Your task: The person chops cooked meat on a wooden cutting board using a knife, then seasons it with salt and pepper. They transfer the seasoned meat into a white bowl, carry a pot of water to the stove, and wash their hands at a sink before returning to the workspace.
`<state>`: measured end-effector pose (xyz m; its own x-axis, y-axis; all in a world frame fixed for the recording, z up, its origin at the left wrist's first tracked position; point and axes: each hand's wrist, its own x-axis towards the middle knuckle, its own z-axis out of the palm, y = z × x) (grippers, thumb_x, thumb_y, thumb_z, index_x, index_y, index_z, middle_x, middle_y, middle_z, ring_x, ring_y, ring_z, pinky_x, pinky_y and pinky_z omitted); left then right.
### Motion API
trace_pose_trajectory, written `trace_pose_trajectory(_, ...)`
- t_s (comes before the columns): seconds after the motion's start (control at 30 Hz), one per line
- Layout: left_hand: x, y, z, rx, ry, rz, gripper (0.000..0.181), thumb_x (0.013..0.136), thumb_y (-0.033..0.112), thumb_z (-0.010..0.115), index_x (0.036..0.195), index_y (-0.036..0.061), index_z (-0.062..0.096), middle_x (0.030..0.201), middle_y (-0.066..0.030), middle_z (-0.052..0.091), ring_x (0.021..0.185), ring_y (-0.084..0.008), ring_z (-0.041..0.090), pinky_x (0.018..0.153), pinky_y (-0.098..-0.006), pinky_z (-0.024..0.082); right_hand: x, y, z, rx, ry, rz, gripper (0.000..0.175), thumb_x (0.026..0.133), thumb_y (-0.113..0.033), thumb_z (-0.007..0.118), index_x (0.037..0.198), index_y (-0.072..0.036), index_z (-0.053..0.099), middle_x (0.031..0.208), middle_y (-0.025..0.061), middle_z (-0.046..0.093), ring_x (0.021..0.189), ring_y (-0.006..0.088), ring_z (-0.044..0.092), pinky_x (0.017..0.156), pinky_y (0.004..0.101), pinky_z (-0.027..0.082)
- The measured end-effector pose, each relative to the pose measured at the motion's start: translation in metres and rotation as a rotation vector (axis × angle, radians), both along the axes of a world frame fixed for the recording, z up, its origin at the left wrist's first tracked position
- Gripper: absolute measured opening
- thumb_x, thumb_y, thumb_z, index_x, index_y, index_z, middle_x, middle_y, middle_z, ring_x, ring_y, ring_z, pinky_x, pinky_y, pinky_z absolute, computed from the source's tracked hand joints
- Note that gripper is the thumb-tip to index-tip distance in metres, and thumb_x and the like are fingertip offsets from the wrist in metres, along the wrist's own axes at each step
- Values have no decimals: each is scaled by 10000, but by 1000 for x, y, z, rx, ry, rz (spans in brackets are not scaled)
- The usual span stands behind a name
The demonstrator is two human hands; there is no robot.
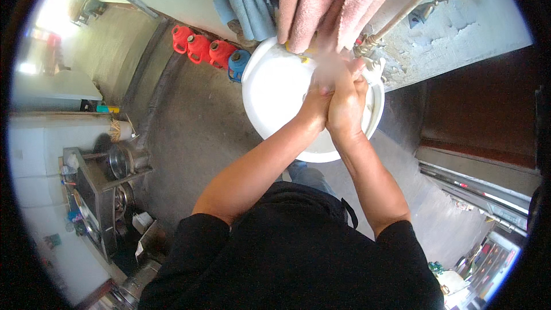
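Note:
My left hand and my right hand are pressed together over a white washbasin. The right hand lies across the left, and a blurred patch hides part of the fingers. Whether anything is between the palms cannot be seen. Just beyond the hands hang pink towels, their lower ends reaching the basin's back rim. A small yellow thing shows below them. White fittings sit at the basin's right rim, close to my right hand.
A blue towel hangs left of the pink ones. Red plastic jugs and a blue jug stand along the wall. Pipes run down the peeling wall at right. A metal rack with pots stands far left.

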<state>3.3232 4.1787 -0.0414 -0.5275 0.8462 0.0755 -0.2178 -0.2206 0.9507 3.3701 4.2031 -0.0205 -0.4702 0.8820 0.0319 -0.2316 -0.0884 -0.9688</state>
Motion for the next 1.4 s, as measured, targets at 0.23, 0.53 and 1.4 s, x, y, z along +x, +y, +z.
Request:
trace_pose_trajectory(0.23,-23,-3,-12,232,-161,-374,102,871,123,668,914,45,617,1004,-41,609,935,-112,602,864,-257,490,12,35,-5,-747,867,503,484,1029,-516,443,709,-154,479,562,-47,403,459,84,410,417,258,340)
trace_pose_trajectory(0.53,-26,-3,5,136,-577,-200,110,895,121,661,912,50,580,774,-67,573,725,-213,607,752,-361,523,13,-4,4,-972,912,291,567,1053,-458,389,1230,47,574,1215,211,639,1158,305,600,1042,405,456)
trace_pose_trajectory(1.4,-18,-23,14,-60,-264,-564,288,933,257,635,1145,63,605,1131,-75,630,1036,-191,610,887,-354,512,31,18,22,1082,-284,175,218,929,-182,564,924,-22,710,894,157,710,782,303,685,770,405,543)
